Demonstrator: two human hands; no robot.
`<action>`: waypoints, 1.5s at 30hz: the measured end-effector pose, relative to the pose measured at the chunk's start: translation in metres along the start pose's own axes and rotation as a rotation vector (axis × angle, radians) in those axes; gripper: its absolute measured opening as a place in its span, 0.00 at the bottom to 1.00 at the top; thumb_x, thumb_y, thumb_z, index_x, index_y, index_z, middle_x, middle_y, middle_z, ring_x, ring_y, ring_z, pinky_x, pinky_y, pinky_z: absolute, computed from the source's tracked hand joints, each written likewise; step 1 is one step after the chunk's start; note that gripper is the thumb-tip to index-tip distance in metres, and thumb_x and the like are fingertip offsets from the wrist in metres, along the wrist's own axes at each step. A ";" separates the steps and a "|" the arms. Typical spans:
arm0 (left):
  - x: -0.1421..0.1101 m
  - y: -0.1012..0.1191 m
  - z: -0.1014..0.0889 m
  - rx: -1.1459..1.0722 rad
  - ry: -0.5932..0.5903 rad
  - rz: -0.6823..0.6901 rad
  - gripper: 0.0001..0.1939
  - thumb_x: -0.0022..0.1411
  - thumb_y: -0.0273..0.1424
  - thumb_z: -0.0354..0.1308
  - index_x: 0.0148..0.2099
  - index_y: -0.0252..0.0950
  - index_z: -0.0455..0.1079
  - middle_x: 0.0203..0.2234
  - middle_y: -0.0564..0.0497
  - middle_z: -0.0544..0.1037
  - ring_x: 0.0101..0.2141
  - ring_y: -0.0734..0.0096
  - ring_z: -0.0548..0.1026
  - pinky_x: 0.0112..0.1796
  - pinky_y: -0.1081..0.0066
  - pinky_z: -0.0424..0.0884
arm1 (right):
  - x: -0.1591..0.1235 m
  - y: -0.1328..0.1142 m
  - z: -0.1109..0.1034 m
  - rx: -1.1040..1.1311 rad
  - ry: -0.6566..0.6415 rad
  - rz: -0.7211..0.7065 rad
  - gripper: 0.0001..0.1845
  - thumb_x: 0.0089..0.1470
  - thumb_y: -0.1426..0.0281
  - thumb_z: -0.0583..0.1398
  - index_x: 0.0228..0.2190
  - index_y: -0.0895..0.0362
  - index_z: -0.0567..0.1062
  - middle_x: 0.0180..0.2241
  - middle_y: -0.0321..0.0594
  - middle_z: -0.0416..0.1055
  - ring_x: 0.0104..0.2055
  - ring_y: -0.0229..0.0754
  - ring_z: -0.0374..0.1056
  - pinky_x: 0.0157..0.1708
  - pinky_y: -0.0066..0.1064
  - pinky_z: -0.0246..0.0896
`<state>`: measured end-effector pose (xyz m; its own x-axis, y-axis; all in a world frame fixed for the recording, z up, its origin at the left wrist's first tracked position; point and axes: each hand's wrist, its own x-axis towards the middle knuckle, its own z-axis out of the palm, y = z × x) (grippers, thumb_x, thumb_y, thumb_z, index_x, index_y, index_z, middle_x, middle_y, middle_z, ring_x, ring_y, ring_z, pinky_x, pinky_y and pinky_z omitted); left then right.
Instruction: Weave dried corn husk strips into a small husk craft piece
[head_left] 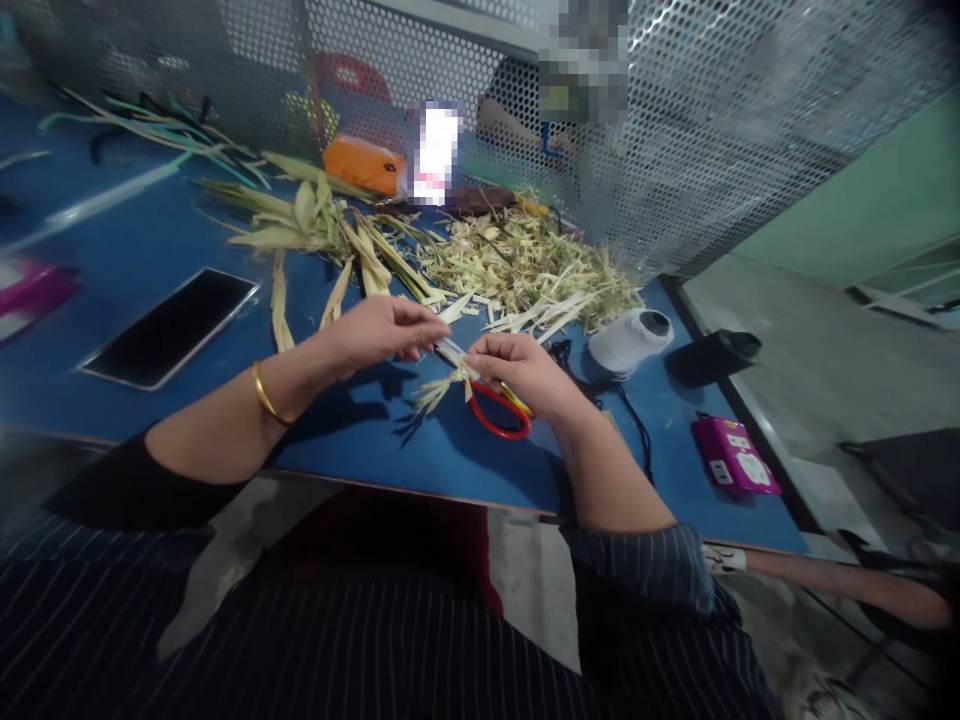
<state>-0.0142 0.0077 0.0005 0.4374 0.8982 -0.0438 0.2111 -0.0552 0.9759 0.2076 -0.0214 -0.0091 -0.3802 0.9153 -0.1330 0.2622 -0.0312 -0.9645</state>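
Note:
My left hand [391, 328] pinches the upper end of a short whitish strip [452, 350] between thumb and fingers; whether it is husk or thread I cannot tell. The strip runs across to my right hand [519, 368], which is closed on a small tied-looking piece of pale corn husk [442, 386]. Frayed husk ends fan out below it to the left, above the table. Just under my right hand lies a pair of scissors with red handle loops [501, 432]; the blades are hidden. Behind both hands are whole dried corn husks [311, 225] and a heap of husk shreds [517, 260].
A white thread cone [630, 343] and a black one [712, 358] stand right on the blue table [352, 440]. A purple pack [735, 457] sits near the right edge. A dark phone [172, 325] lies left. Behind rises a perforated metal screen [480, 50], with an orange pouch [364, 165] before it.

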 end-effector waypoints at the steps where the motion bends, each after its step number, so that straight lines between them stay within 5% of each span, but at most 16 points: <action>1: 0.000 0.003 -0.008 -0.057 0.132 0.038 0.13 0.55 0.40 0.65 0.35 0.34 0.79 0.23 0.52 0.74 0.22 0.77 0.68 0.25 0.74 0.64 | 0.000 0.000 -0.003 0.016 -0.048 0.019 0.13 0.49 0.60 0.65 0.24 0.58 0.73 0.16 0.29 0.61 0.18 0.29 0.54 0.20 0.24 0.48; 3: 0.001 0.009 -0.023 -0.219 0.399 0.171 0.09 0.58 0.36 0.64 0.33 0.35 0.78 0.22 0.54 0.70 0.21 0.80 0.65 0.24 0.75 0.62 | 0.003 0.002 -0.013 0.104 -0.026 0.012 0.12 0.47 0.62 0.66 0.24 0.58 0.74 0.16 0.29 0.63 0.18 0.29 0.56 0.20 0.23 0.52; 5: 0.002 0.013 -0.037 -0.303 0.624 0.239 0.05 0.58 0.29 0.63 0.30 0.35 0.77 0.19 0.56 0.67 0.20 0.81 0.62 0.22 0.76 0.58 | 0.008 0.004 -0.026 0.298 0.189 -0.063 0.12 0.44 0.63 0.68 0.25 0.57 0.73 0.19 0.30 0.67 0.19 0.28 0.58 0.21 0.22 0.55; 7: 0.003 0.016 -0.047 -0.339 0.743 0.259 0.08 0.59 0.26 0.60 0.27 0.34 0.75 0.19 0.55 0.65 0.19 0.82 0.61 0.21 0.75 0.57 | 0.012 0.006 -0.038 0.473 0.438 -0.147 0.14 0.44 0.60 0.67 0.29 0.55 0.72 0.29 0.33 0.74 0.24 0.29 0.64 0.25 0.22 0.61; 9: 0.005 0.016 -0.054 -0.342 0.791 0.260 0.09 0.60 0.25 0.59 0.27 0.34 0.74 0.19 0.55 0.65 0.19 0.81 0.61 0.21 0.75 0.56 | 0.013 0.006 -0.045 0.481 0.523 -0.135 0.18 0.47 0.53 0.64 0.33 0.54 0.72 0.37 0.37 0.76 0.29 0.31 0.68 0.28 0.24 0.64; 11: 0.007 0.014 -0.057 -0.308 0.794 0.260 0.08 0.59 0.25 0.59 0.27 0.34 0.74 0.18 0.56 0.65 0.19 0.81 0.61 0.20 0.74 0.56 | 0.011 0.003 -0.046 0.294 0.513 -0.100 0.21 0.48 0.50 0.62 0.35 0.54 0.72 0.37 0.39 0.75 0.29 0.34 0.70 0.28 0.26 0.64; 15: 0.011 0.002 -0.055 -0.066 0.749 0.279 0.06 0.55 0.30 0.63 0.27 0.35 0.75 0.17 0.56 0.68 0.19 0.79 0.62 0.22 0.73 0.58 | -0.002 -0.004 -0.031 -0.510 0.290 -0.064 0.19 0.47 0.53 0.64 0.31 0.55 0.72 0.27 0.36 0.72 0.28 0.38 0.67 0.28 0.29 0.58; 18: 0.012 -0.006 -0.043 0.387 0.529 0.213 0.09 0.54 0.36 0.63 0.28 0.35 0.77 0.19 0.53 0.74 0.22 0.74 0.68 0.26 0.71 0.61 | -0.009 -0.006 -0.018 -1.007 0.145 -0.019 0.16 0.48 0.57 0.62 0.34 0.55 0.71 0.31 0.39 0.74 0.32 0.42 0.68 0.29 0.30 0.53; 21: 0.012 -0.015 -0.025 0.768 0.314 0.127 0.12 0.54 0.40 0.62 0.30 0.37 0.78 0.25 0.50 0.78 0.27 0.67 0.72 0.28 0.69 0.61 | -0.010 -0.006 -0.009 -1.234 0.092 0.000 0.18 0.48 0.61 0.60 0.40 0.56 0.69 0.40 0.45 0.75 0.37 0.46 0.70 0.29 0.31 0.52; 25: 0.016 -0.028 -0.008 0.972 0.236 0.012 0.14 0.52 0.44 0.62 0.31 0.38 0.77 0.27 0.47 0.78 0.29 0.62 0.73 0.28 0.68 0.58 | -0.012 -0.009 0.000 -1.387 0.036 0.021 0.22 0.50 0.63 0.57 0.47 0.57 0.68 0.44 0.50 0.74 0.40 0.50 0.72 0.30 0.33 0.53; 35: 0.021 -0.039 -0.010 0.896 0.274 -0.034 0.10 0.50 0.37 0.59 0.21 0.38 0.72 0.20 0.45 0.71 0.23 0.65 0.65 0.27 0.67 0.55 | -0.011 -0.010 0.005 -1.459 0.049 -0.032 0.16 0.49 0.65 0.57 0.40 0.58 0.72 0.35 0.48 0.74 0.34 0.48 0.71 0.29 0.33 0.52; 45: 0.019 -0.029 -0.027 0.749 0.445 0.015 0.07 0.50 0.33 0.59 0.23 0.38 0.68 0.22 0.46 0.71 0.28 0.61 0.69 0.31 0.65 0.58 | -0.012 -0.014 -0.011 -1.128 0.453 -0.137 0.23 0.49 0.62 0.58 0.47 0.56 0.73 0.37 0.44 0.75 0.36 0.46 0.71 0.34 0.32 0.58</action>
<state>-0.0362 0.0381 -0.0231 0.0952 0.9735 0.2080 0.7958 -0.2000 0.5716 0.2184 -0.0273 0.0088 -0.1803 0.9479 0.2628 0.9519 0.2354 -0.1960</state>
